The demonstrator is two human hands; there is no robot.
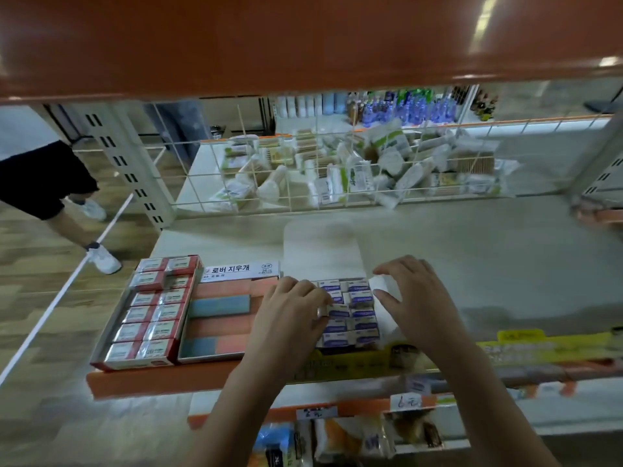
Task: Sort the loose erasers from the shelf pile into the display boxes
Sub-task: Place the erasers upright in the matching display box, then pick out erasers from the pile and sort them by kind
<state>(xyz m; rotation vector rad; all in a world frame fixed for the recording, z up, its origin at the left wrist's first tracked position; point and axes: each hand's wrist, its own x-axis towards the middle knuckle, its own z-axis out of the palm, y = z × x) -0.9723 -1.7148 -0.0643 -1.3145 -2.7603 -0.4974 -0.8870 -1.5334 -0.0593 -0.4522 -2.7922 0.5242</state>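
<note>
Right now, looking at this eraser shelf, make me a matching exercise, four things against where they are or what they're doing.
Things:
1. red-sleeved erasers
2. pink and blue erasers
3. left hand
4. right hand

States or places:
A. middle box
B. open, beside the purple-sleeved erasers' right edge
C. leftmost box
D. pinching a purple-sleeved eraser

Pairs: 1-C, 2-A, 3-D, 4-B

One head-worn camera looks forward and down, close over the shelf's front edge, beneath an orange upper shelf.
</note>
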